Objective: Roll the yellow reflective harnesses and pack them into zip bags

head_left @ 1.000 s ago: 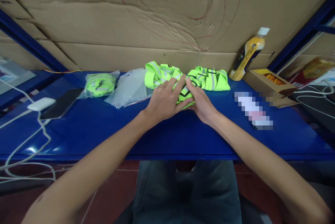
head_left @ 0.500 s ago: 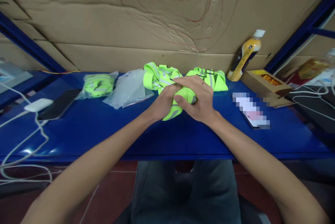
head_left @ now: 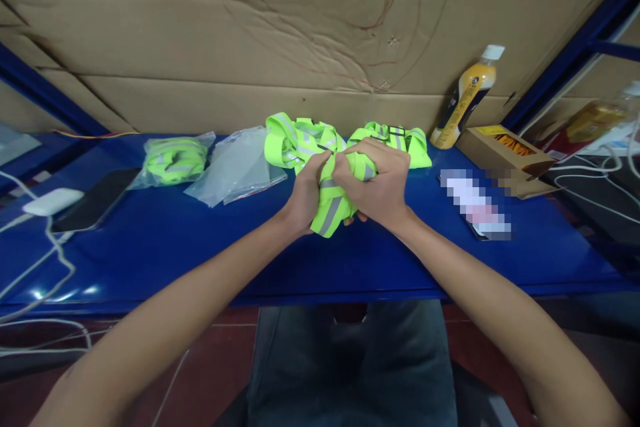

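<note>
A bundled neon-yellow reflective strap (head_left: 331, 210) with grey stripes is held between both hands above the blue table. My left hand (head_left: 305, 197) cups it from the left and below, its thumb along the near side. My right hand (head_left: 377, 177) wraps over it from the right, fingers bent and the thumb pressed on the bundle. Behind the hands lie two more neon reflective straps, one loosely heaped strap (head_left: 295, 140) on the left and another strap with a dark buckle (head_left: 417, 146) on the right, partly covered by my right hand.
Clear plastic bags (head_left: 240, 167) lie left of the straps, beside a bagged neon strap (head_left: 176, 160). Farther left are a dark phone (head_left: 97, 200) and a white charger (head_left: 54, 201) with cables. A bottle (head_left: 465, 104), an open cardboard box (head_left: 515, 160) and a lit phone (head_left: 475, 207) stand or lie right.
My right hand has gone from lying flat over the bundle to gripping it with bent fingers. More of the striped strap shows between the hands. The camera view has shifted slightly.
</note>
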A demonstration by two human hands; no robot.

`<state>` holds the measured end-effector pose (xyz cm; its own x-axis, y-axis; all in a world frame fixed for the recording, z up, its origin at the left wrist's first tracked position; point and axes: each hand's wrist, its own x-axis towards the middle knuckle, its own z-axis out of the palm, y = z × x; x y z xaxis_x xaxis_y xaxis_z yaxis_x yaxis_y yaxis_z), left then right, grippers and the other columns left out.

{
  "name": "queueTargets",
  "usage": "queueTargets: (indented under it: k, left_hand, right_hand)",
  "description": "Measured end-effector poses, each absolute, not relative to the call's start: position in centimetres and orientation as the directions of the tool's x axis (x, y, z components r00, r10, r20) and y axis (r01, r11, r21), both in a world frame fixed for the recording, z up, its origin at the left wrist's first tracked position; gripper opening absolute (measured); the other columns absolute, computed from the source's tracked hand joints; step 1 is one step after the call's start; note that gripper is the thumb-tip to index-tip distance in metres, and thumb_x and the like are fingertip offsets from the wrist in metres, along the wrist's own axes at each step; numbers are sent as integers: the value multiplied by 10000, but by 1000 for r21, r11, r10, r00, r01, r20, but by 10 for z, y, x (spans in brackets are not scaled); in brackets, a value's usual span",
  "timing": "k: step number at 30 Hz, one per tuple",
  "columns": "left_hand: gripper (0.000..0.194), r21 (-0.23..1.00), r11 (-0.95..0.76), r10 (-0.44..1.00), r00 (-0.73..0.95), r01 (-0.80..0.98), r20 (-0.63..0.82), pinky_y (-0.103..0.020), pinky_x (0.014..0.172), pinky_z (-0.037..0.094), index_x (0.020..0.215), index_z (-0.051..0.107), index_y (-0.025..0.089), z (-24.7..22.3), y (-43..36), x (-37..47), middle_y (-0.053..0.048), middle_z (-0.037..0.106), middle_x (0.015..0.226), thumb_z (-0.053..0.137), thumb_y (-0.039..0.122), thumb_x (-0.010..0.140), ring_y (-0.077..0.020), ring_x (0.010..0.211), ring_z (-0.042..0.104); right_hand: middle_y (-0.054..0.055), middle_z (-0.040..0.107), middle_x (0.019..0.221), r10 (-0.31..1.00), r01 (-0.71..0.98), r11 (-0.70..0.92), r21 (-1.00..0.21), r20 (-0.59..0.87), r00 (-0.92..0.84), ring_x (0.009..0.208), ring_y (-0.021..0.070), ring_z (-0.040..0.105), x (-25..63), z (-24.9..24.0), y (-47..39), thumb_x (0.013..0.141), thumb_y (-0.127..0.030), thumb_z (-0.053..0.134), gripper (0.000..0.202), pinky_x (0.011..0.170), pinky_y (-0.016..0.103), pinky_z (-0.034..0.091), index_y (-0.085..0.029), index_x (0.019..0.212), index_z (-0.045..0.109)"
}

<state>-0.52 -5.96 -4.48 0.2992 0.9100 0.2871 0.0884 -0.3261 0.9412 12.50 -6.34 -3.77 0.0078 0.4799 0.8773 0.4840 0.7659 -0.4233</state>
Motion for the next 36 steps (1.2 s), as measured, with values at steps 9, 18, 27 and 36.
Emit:
queueTargets:
  k: [9, 18, 27, 36]
  left_hand:
    - [675, 436, -812, 540, 215, 387, 814, -576, 1227, 453, 1570, 480, 206, -44, -85, -8, -187, 490, 1659, 408, 674, 1089, -360, 1559, 457]
    - [376, 505, -796, 564, 107, 335, 819, -385, 1146, 560, 1282, 790, 200, -57, -71, -4, -93, 795, 1298, 497, 379, 1127, -242, 1243, 749]
    - [261, 733, -637, 764, 72, 239, 641, -341, 921, 614, 1040, 865, 212, -53, -64, -9, -30, 849, 1034, 648, 354, 1015, -220, 943, 782]
    - [189, 830, -536, 838, -20, 157, 545, -322, 871, 550, 720, 756, 200, -53, -46, -17, -5, 782, 819, 651, 245, 870, -187, 821, 695]
  right_hand:
    - [-61, 270, 577, 627, 410, 503, -761, 648, 433, 541, 88, 283, 145, -36, -35, 874, -205, 665, 476, 557, 291, 293, -243, 563, 307]
    - [-54, 399, 621, 842, -37, 463, -886, 427, 330, 611, 95, 381, 121, -57, -49, 833, -341, 653, 320, 573, 253, 363, -217, 615, 454]
    - [-9, 814, 1104, 846, 48, 506, -861, 506, 168, 1157, 203, 721, 131, -65, -44, 887, -286, 628, 181, 1099, 361, 528, -248, 935, 798]
    - [5, 798, 1116, 834, 191, 551, -812, 546, -82, 1194, 245, 716, 137, -65, -49, 1030, -639, 580, 408, 1098, 420, 540, -307, 1144, 787]
